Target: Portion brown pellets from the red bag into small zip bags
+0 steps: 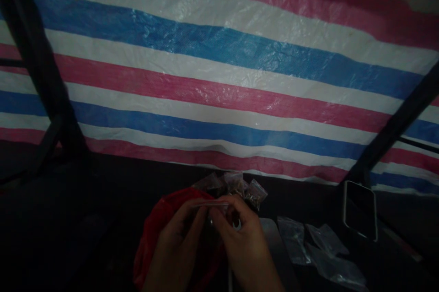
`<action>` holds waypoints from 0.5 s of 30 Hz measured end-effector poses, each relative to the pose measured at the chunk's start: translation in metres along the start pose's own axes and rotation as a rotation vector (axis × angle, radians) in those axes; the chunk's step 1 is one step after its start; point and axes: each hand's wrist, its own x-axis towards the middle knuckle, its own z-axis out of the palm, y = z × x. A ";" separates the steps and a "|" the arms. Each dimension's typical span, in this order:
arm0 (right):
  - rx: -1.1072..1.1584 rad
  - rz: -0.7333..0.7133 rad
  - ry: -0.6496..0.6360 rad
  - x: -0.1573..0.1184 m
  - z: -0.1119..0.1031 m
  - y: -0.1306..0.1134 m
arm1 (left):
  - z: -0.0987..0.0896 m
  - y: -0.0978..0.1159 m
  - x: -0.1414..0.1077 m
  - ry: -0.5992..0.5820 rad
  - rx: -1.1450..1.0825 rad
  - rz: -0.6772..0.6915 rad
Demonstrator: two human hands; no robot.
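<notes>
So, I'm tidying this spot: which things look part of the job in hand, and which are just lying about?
Likely in use:
- clear plastic in left hand and right hand
- red bag
- filled bags
- flat clear bags

Probably not:
- phone
- striped sheet

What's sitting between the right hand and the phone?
In the head view, a flat grey object shows beside the right hand, then some clear plastic bags lie before the phone.

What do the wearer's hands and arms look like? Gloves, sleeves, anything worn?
Left hand and right hand both bare: no gloves, no sleeves or watch in view. Too dark to rule out a ring.
</notes>
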 end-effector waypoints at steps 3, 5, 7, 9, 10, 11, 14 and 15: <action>0.001 0.015 0.024 0.002 0.003 0.000 | -0.002 0.003 0.001 0.013 0.042 0.016; -0.007 0.016 0.026 0.003 0.004 0.000 | -0.004 0.004 0.000 0.023 0.052 0.024; -0.003 0.032 0.019 0.002 0.003 -0.002 | -0.006 0.005 0.000 0.045 0.059 0.022; 0.001 0.054 0.018 0.002 0.003 -0.002 | -0.007 0.005 0.000 0.049 0.067 0.009; 0.001 0.057 0.023 0.001 0.003 -0.003 | -0.008 0.005 0.001 0.044 0.070 0.001; 0.002 0.056 0.027 0.001 0.003 -0.003 | -0.008 0.005 0.001 0.040 0.071 -0.003; 0.004 0.043 0.036 -0.001 0.004 -0.002 | -0.008 0.006 0.001 0.043 0.091 -0.006; -0.001 0.037 0.038 -0.001 0.004 -0.001 | -0.008 0.007 0.001 0.047 0.102 -0.010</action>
